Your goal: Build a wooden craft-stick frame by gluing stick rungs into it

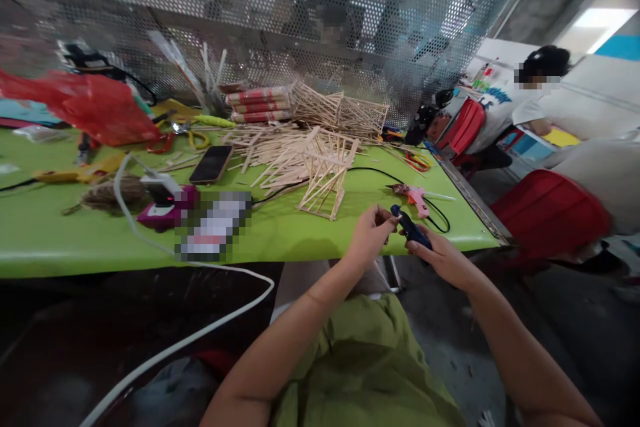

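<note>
My right hand (440, 257) is wrapped round a dark blue glue gun (410, 227) at the front edge of the green table (280, 230). My left hand (370, 232) is pinched at the gun's nozzle end, fingers closed together; whether it holds anything is too small to tell. A frame built of wooden sticks (325, 177) stands on the table just beyond my hands, with a heap of loose sticks (280, 147) behind it. A pink glue gun (415, 195) lies to the right of the frame, its black cable looping round it.
A black phone (211, 163), a white charger with a white cable (165, 187), scissors (193, 137), a red plastic bag (90, 107) and a perforated metal screen (280, 20) are on or behind the table. A person sits at the right by red chairs (545, 213).
</note>
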`<state>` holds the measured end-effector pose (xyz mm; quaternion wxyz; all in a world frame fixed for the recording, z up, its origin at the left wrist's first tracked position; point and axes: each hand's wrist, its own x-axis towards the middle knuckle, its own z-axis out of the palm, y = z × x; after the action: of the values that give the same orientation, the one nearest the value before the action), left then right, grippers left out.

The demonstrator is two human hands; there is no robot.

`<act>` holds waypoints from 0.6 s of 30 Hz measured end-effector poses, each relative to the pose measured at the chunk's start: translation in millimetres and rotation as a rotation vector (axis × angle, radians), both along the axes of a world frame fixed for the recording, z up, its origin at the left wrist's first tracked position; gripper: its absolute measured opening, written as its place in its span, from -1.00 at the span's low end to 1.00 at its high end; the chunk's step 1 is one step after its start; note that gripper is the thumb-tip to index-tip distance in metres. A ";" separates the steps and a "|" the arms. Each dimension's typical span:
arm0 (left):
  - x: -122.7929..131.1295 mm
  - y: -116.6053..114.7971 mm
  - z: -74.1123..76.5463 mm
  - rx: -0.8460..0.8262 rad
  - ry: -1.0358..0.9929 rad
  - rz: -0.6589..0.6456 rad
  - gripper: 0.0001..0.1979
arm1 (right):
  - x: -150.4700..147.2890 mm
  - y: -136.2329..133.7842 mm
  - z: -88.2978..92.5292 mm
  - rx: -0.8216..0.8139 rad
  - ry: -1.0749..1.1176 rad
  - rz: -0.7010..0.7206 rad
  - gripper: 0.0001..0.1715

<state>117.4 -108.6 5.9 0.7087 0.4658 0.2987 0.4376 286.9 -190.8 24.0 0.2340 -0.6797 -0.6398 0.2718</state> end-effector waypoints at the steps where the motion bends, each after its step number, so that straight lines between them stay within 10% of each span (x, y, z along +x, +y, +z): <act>1: 1.0 0.3 -0.4 -0.004 0.008 0.003 -0.83 | -1.1 0.0 1.3 -0.009 -0.012 -0.002 -0.24; 18: 7.9 4.5 -3.1 0.009 0.181 0.056 -0.79 | -4.1 3.4 6.2 -0.019 -0.243 -0.024 -0.49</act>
<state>125.3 -104.0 2.9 0.6644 0.4981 0.3723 0.4147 282.8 -187.4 30.1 0.1513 -0.7174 -0.6527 0.1908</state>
